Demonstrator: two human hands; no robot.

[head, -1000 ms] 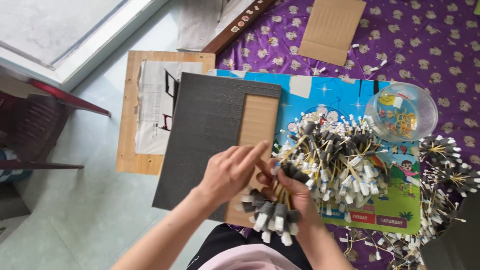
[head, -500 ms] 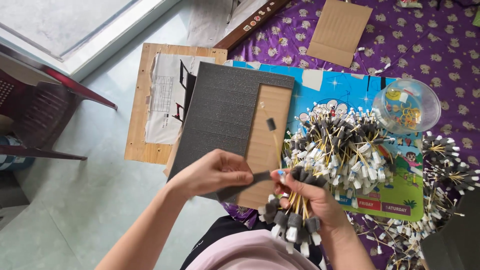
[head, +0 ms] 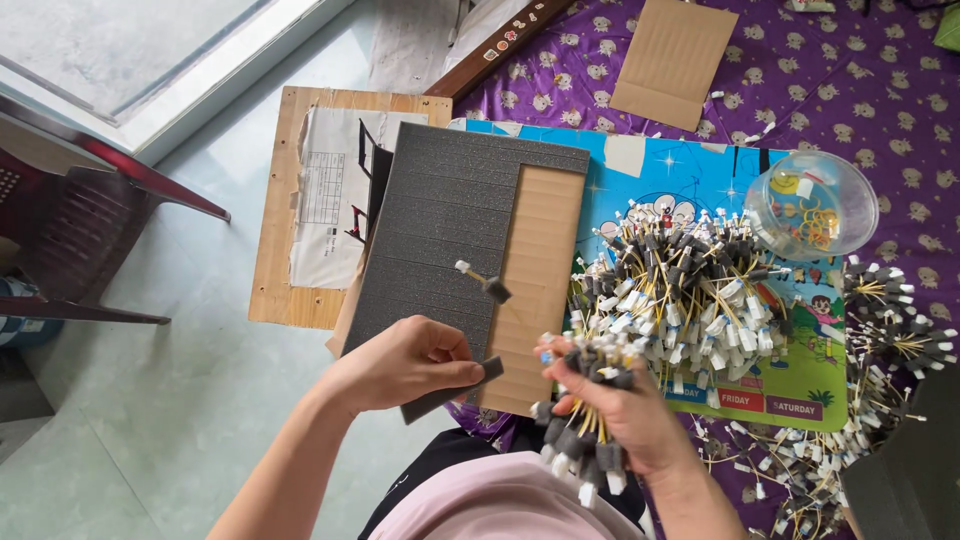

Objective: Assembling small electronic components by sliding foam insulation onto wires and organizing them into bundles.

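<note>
Chair [head: 90,170]: sitting at the far left on the pale floor, dark red.
Board [head: 275,215]: wooden, lying beside the chair, carrying a printed paper sheet [head: 330,195].
Foam sheet [head: 440,230]: dark grey, lying flat over a cardboard panel [head: 540,270]; one loose cable piece [head: 483,282] is resting on it near the cardboard edge.
Left hand [head: 405,365]: clenching around a foam strip [head: 450,390], thumb pressing on top, just below the foam sheet.
Foam strip handling: looking light, soft and bendy, so it is likely squashing easily; pinching it mid-length, as the thumb is doing, seems the steady hold.
Right hand [head: 610,420]: grasping a bundle [head: 585,400] of yellow cables with black and white ends, near the person's lap.
Bundle handling: looking light but loose and springy, the ends fanning out; gripping round the middle of the yellow cables seems safest, since single pieces could be slipping free.
Pile [head: 690,290]: more such cables heaping on a colourful mat [head: 700,170], right of the cardboard.
Bowl [head: 810,205]: clear plastic, sitting at the mat's right edge on purple cloth [head: 860,80].
Change: half a second ago the left hand was higher, close against the right; now it is sitting apart and lower, and the loose cable piece is lying further down the foam sheet.
</note>
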